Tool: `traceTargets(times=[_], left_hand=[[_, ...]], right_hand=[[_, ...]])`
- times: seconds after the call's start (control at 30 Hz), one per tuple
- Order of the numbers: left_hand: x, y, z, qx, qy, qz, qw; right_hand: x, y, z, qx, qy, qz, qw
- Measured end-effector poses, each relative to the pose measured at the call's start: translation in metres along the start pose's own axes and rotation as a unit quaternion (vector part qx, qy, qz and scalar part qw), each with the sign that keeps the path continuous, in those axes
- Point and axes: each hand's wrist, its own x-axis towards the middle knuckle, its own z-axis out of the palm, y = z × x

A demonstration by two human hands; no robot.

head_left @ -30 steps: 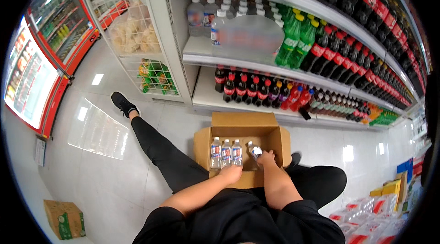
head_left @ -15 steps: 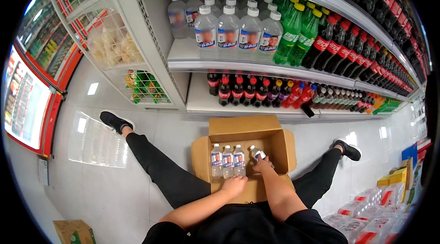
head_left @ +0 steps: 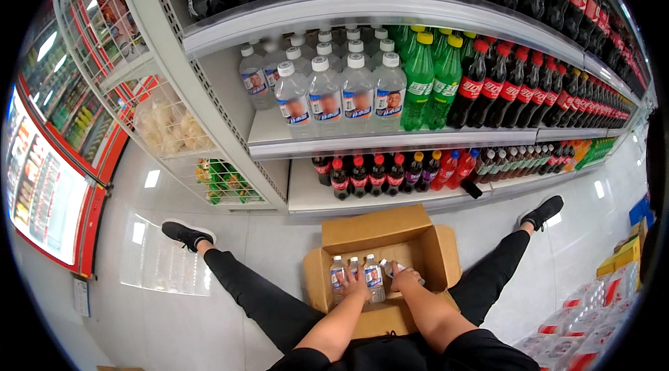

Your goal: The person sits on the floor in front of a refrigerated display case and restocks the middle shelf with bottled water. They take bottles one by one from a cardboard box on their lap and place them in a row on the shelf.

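An open cardboard box (head_left: 373, 225) stands on the floor between my legs. Clear plastic bottles with white caps and blue-and-white labels stand in its left part. My left hand (head_left: 354, 287) is closed round the middle bottle (head_left: 353, 263), hiding most of it. On either side stand a left bottle (head_left: 337, 270) and a right bottle (head_left: 373, 277). My right hand (head_left: 408, 278) grips another such bottle (head_left: 385, 265), tilted, inside the box; my fingers cover much of it.
Ahead, a shelf (head_left: 390, 141) carries rows of similar clear bottles (head_left: 355, 92), green bottles (head_left: 418, 78) and dark cola bottles (head_left: 491, 85). A small black object (head_left: 472, 190) sits at the lower shelf's edge. Shrink-wrapped bottle packs (head_left: 578, 315) are stacked at right; a lit cooler (head_left: 49, 190) stands left.
My left hand has moved from the box's near edge onto the middle bottle. My right hand stays on its tilted bottle. The view has tilted up, so the shelves and box appear lower.
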Motion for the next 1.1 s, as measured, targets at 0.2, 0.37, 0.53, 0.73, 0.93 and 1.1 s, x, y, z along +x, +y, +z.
traceTargets(times=[0.2,0.37,0.53,0.73,0.93,1.1], left_hand=[[0.023,-0.022,0.014,-0.071,0.024,-0.007,0.997],[0.028,-0.016,0.01,-0.135,0.072,-0.089,0.984],[0.038,0.0,-0.012,-0.088,0.048,-0.096,0.99],[0.062,-0.012,-0.022,-0.086,-0.053,-0.083,0.991],[0.083,-0.009,-0.018,-0.035,-0.092,-0.101,0.99],[0.087,-0.006,-0.021,-0.031,-0.107,-0.122,0.986]], right_hand=[[0.041,0.028,0.013,0.102,-0.035,0.045,0.993],[0.041,0.029,0.013,0.038,-0.02,-0.01,0.999],[0.1,0.014,0.054,0.071,-0.064,-0.039,0.995],[0.137,-0.014,0.077,-0.078,-0.159,-0.111,0.978],[0.139,-0.018,0.078,-0.179,-0.162,-0.173,0.955],[0.12,-0.019,0.047,-0.128,-0.217,-0.17,0.953]])
